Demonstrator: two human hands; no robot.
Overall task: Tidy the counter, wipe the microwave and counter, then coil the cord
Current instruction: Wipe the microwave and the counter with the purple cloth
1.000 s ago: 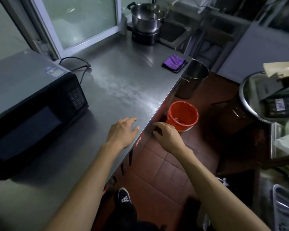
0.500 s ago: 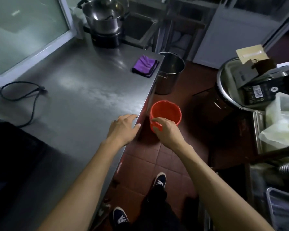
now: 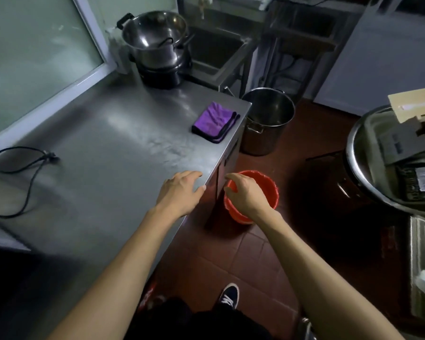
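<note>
My left hand (image 3: 182, 190) lies flat on the steel counter (image 3: 113, 148) near its right edge, fingers straight. My right hand (image 3: 245, 195) hovers off the counter over the red bucket (image 3: 268, 190) on the floor, fingers loosely curled and holding nothing. A folded purple cloth (image 3: 215, 121) rests at the counter's far right corner. The black power cord (image 3: 22, 165) lies in a loose loop at the left of the counter, its plug (image 3: 51, 157) free. The microwave shows only as a dark shape (image 3: 15, 285) at the lower left.
A steel pot (image 3: 155, 40) sits on a black burner at the back of the counter. A tall steel stockpot (image 3: 268, 121) stands on the tiled floor beyond the red bucket. At the right, a large steel basin (image 3: 361, 173) holds boxes. A window frame borders the counter's left.
The view has swung right and forward, so the microwave has slid out at the lower left. My right hand now hangs over the red bucket. My left hand stays on the counter edge.
</note>
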